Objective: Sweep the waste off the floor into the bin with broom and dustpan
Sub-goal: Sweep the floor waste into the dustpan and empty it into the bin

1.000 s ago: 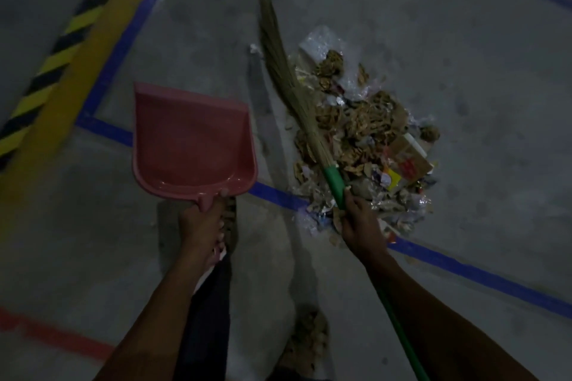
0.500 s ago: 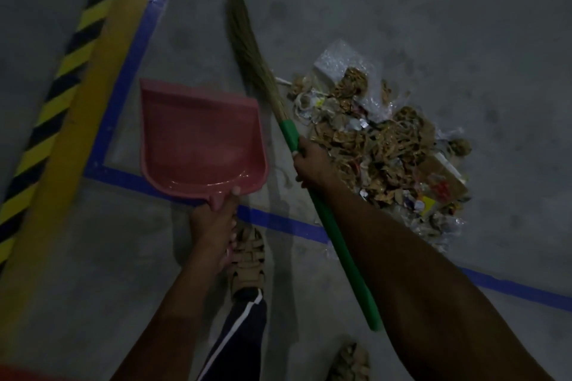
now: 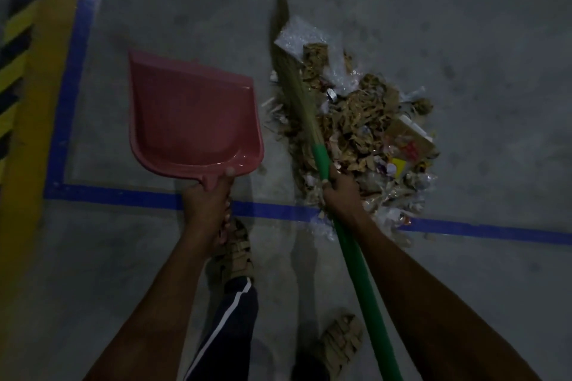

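The floor is grey and smooth, and the light is dim. A blue line runs across it and turns up along the left side. Beside that is a wide yellow band, then yellow and black stripes at the edge.

One dustpan, one broom, two sandals.

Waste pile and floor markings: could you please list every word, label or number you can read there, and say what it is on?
No text can be read.
Box in the waste pile: red print, too blurred.
Yellow scrap: nothing readable.
Dustpan, broom, blue floor line: no writing visible.
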`<state>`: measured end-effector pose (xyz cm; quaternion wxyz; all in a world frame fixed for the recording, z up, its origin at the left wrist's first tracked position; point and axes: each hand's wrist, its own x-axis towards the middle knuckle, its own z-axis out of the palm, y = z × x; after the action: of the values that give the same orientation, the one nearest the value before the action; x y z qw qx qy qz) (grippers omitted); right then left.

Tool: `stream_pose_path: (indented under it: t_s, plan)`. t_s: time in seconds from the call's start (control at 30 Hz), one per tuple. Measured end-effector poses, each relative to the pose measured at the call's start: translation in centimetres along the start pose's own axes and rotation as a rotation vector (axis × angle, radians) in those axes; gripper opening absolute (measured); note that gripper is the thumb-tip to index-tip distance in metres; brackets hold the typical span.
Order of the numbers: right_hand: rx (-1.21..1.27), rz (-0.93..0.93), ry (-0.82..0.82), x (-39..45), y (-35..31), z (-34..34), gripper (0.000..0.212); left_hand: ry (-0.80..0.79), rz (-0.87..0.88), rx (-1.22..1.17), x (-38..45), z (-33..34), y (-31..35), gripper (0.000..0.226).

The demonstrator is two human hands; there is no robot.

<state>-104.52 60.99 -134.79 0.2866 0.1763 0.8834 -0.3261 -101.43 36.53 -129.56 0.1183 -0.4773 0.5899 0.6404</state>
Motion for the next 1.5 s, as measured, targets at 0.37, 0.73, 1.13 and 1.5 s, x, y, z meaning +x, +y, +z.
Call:
stream_pose_path:
  t_s: [0.37, 0.73, 1.13, 1.5]
  plan:
    - [-0.177, -0.254, 0.06, -2.7, 3.1, 0.7, 0.05, -0.018, -0.117, 0.104, -3.4, -2.9, -7.6, 0.047]
    - [-0.46, -0.126, 0.038, -8.7, 13.1, -1.5, 0.073, -0.261, -0.249, 0.41, -9.8, -3.9, -14.9, 0.041]
    - [-0.534, -0.117, 0.329, -8.0, 27.1, -3.8, 0.082, -0.307, -0.274, 0.655, -8.3, 0.2, -23.1, 0.046]
    - [-0.487, -0.166, 0.248, -3.0, 31.6, 1.4, 0.074, -0.405, -0.331, 0.803, 0.4, 1.6, -24.6, 0.048]
